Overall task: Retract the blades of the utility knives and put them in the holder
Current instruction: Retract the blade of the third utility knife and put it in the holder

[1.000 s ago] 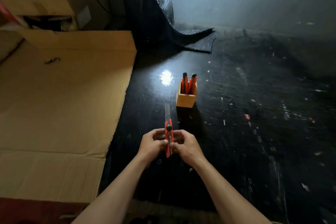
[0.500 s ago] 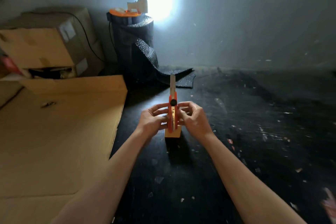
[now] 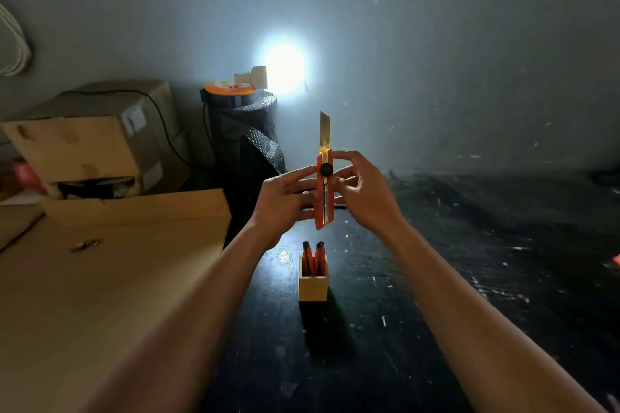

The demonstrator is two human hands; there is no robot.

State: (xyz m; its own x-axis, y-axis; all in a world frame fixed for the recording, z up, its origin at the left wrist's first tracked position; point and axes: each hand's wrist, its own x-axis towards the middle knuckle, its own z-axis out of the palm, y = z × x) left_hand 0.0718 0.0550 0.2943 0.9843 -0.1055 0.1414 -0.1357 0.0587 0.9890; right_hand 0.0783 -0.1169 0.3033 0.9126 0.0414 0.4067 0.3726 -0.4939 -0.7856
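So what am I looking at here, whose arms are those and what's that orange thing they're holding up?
This is a single picture from a camera worn on a person's head, looking forward and down, so the two bare arms are the wearer's own. The left hand and right hand together hold an orange utility knife upright, its blade out and pointing up. Below, on the dark table, stands a small wooden holder with other knives already in it. Flat cardboard lies to the left, and a lamp shines at the back.
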